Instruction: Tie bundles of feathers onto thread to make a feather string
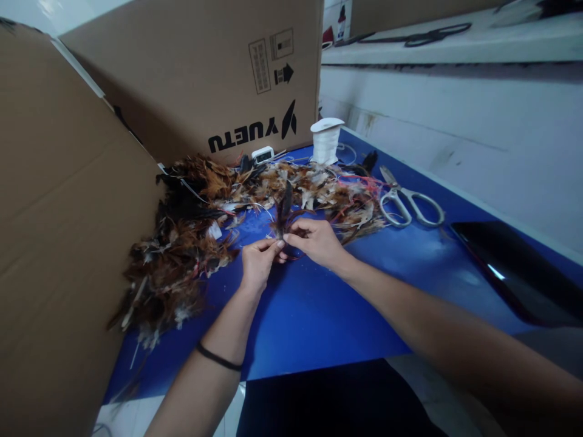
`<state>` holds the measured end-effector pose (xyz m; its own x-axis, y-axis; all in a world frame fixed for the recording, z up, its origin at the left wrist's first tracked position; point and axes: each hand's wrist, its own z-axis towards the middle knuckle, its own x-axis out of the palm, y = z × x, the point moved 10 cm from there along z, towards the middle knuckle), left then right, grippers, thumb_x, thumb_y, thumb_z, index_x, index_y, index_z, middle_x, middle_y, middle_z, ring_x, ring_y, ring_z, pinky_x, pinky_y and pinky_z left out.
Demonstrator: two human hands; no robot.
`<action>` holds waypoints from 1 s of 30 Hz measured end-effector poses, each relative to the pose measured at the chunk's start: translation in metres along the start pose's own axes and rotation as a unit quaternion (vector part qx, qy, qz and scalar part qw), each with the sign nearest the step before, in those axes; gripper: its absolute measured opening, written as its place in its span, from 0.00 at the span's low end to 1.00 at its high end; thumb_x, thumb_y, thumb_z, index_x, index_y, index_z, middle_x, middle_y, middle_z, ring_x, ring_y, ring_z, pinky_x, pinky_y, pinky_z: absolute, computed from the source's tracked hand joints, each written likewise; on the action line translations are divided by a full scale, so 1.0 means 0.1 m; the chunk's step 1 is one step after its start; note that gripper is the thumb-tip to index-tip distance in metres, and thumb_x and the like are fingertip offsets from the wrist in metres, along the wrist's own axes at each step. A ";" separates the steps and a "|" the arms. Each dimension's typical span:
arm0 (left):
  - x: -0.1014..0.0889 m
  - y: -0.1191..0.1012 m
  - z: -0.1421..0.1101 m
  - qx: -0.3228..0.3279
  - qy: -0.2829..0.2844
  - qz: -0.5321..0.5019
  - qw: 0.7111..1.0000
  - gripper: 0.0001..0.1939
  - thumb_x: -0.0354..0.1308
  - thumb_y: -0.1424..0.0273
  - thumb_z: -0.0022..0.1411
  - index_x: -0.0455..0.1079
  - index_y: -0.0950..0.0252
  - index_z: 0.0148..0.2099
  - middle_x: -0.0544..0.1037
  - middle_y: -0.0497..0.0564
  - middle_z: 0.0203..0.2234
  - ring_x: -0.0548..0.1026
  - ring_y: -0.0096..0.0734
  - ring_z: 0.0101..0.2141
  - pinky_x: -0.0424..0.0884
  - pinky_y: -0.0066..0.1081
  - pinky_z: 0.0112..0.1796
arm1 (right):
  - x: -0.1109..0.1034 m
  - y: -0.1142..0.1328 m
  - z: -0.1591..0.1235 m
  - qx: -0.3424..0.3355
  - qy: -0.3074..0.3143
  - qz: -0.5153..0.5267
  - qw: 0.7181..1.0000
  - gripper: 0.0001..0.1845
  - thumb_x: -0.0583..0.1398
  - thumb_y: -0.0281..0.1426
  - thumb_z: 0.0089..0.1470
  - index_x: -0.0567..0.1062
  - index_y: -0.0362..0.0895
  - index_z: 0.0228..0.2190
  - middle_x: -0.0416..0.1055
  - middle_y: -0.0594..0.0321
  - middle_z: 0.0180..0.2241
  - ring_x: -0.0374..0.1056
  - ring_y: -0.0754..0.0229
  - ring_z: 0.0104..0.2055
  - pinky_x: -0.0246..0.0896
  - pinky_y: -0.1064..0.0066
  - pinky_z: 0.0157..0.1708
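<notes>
A small bunch of dark feathers (283, 209) stands upright between my two hands, over the blue tabletop. Thumb and fingers of my left hand (260, 258) pinch its lower end. My right hand (314, 240) is closed at the same spot, its thumb and forefinger against the base of the bunch. The exact grip of the right fingertips is partly hidden. Just beyond my hands, a long heap of brown, black and white feathers (214, 182) spreads across the table, with some white and red strands among them.
Silver scissors (410, 203) lie right of the heap, and a dark phone (523, 270) nearer me. A white spool (326, 142) and a small white device (263, 155) stand at the back. Cardboard (182, 73) walls the left and far sides of the blue table (319, 321).
</notes>
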<state>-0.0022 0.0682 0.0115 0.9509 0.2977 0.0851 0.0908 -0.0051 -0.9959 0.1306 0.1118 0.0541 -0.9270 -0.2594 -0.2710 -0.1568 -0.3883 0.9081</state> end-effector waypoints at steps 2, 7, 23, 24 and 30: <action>0.00 0.00 0.00 0.005 0.001 0.004 1.000 0.12 0.68 0.64 0.43 0.75 0.70 0.25 0.74 0.49 0.15 0.69 0.23 0.16 0.68 0.26 0.22 | 0.00 0.01 -0.01 0.000 0.000 -0.004 1.000 0.08 0.59 0.32 0.44 0.70 0.41 0.20 0.62 0.69 0.18 0.54 0.70 0.21 0.49 0.76 0.23; 0.02 -0.02 0.00 0.010 0.011 -0.001 1.000 0.13 0.68 0.63 0.42 0.75 0.69 0.25 0.74 0.48 0.15 0.70 0.24 0.17 0.68 0.26 0.23 | 0.01 0.01 -0.01 -0.004 0.003 0.008 1.000 0.07 0.60 0.31 0.44 0.70 0.41 0.20 0.63 0.69 0.18 0.55 0.70 0.21 0.49 0.77 0.22; -0.06 -0.04 0.04 0.009 -0.002 -0.060 0.998 0.14 0.69 0.65 0.42 0.76 0.71 0.29 0.75 0.49 0.19 0.70 0.22 0.20 0.68 0.24 0.24 | -0.75 0.14 0.20 -0.150 -0.129 -0.348 0.916 0.14 0.53 0.24 0.54 0.78 0.43 0.32 0.74 0.57 0.37 0.64 0.56 0.43 0.56 0.61 0.47; -0.08 -0.06 0.04 0.007 -0.008 -0.071 0.997 0.14 0.70 0.65 0.41 0.76 0.71 0.28 0.75 0.50 0.19 0.70 0.22 0.21 0.68 0.24 0.24 | -0.74 0.09 0.22 -0.147 -0.108 -0.388 0.904 0.15 0.52 0.23 0.53 0.79 0.43 0.31 0.74 0.58 0.39 0.62 0.55 0.46 0.54 0.60 0.48; -0.20 -0.14 0.05 0.010 -0.045 -0.108 0.993 0.15 0.71 0.65 0.38 0.75 0.70 0.27 0.75 0.49 0.20 0.69 0.20 0.20 0.66 0.22 0.22 | -0.49 -0.13 0.23 -0.121 0.011 -0.515 0.849 0.14 0.53 0.25 0.54 0.79 0.46 0.35 0.71 0.63 0.49 0.56 0.51 0.51 0.46 0.56 0.46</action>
<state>-0.0235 0.0668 0.0240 0.8796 0.3737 0.2943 0.2827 0.0868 -0.9553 0.1706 0.1502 0.0626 -0.3337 0.3115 -0.8897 -0.8025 -0.5891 0.0948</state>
